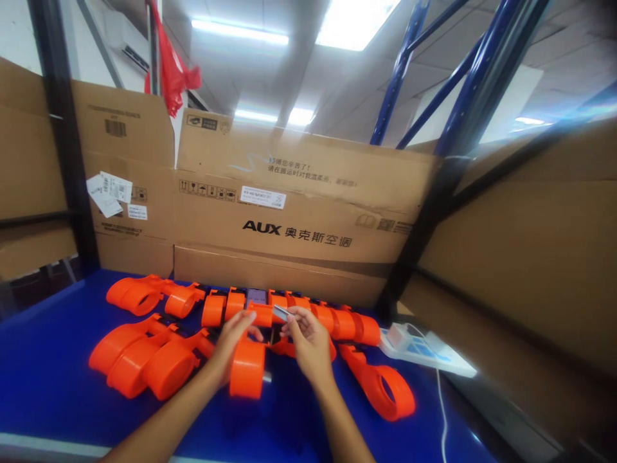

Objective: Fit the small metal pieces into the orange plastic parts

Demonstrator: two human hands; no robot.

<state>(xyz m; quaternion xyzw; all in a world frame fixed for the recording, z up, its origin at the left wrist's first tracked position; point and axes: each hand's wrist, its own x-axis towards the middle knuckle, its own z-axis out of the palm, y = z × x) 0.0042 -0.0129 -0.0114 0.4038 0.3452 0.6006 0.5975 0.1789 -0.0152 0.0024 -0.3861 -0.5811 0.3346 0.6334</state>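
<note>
My left hand [232,339] is closed on an orange plastic piece [247,372] with a wide round ring. The ring hangs below the fingers, and a flat part extends up towards the right. Between the fingertips of my right hand [308,337] is a small silvery metal strip [280,313], held close to the top of that orange piece. Similar orange pieces surround both hands: several ringed ones [168,368] lie to the left, and one with a long flat arm [393,393] rests to the right. Another, behind my right hand, is partly hidden.
A row of orange pieces [343,323] lines the back of the blue tabletop [53,386], with a phone-like screen [257,296] among them. Cardboard panels [216,225] stand behind. On the right are a white power strip [427,352], its cable [442,418] and a dark post [414,238].
</note>
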